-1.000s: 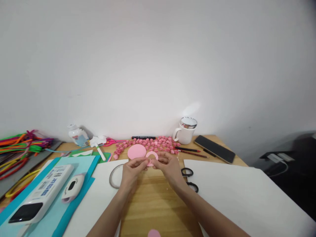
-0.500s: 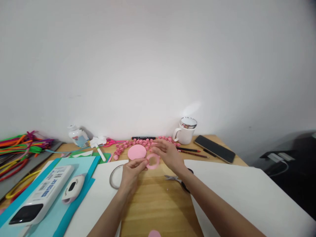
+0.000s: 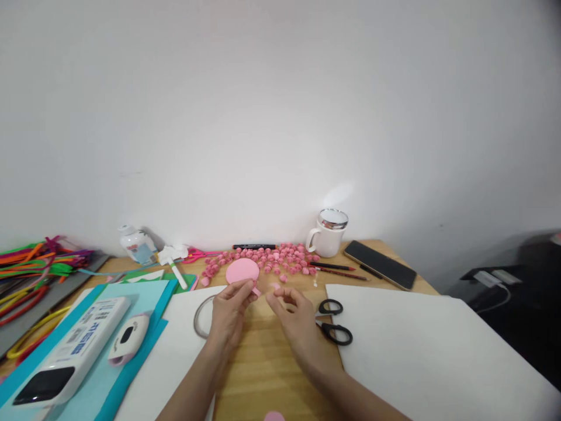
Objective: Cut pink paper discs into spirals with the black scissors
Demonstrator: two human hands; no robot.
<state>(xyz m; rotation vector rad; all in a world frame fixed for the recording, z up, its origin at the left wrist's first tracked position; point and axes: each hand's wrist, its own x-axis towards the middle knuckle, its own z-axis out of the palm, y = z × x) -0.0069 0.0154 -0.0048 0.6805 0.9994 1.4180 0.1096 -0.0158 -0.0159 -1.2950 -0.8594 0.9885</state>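
Note:
My left hand (image 3: 230, 309) is over the wooden table (image 3: 272, 362), its fingertips pinched on a small pink paper piece (image 3: 255, 290). My right hand (image 3: 293, 313) is just to its right, fingers curled and pinching a tiny pink bit near the fingertips. A pink paper disc (image 3: 242, 270) lies just beyond the left hand. Behind it is a scatter of several small pink rolled paper pieces (image 3: 272, 257). Black-handled scissors (image 3: 333, 321) lie right of my right hand.
A white mug (image 3: 328, 233), a black phone (image 3: 379, 264), pencils (image 3: 335, 269) and a black marker (image 3: 254, 246) are at the back. White sheets (image 3: 421, 345) lie right and left. Blue paper (image 3: 131, 304), a white device (image 3: 127, 336), a white box (image 3: 65, 356) and coloured pipe cleaners (image 3: 30, 269) are at left.
My right hand came back from the pile of pink pieces toward my left hand. The pink ring shape that the left hand held is no longer visible; the scissors are uncovered.

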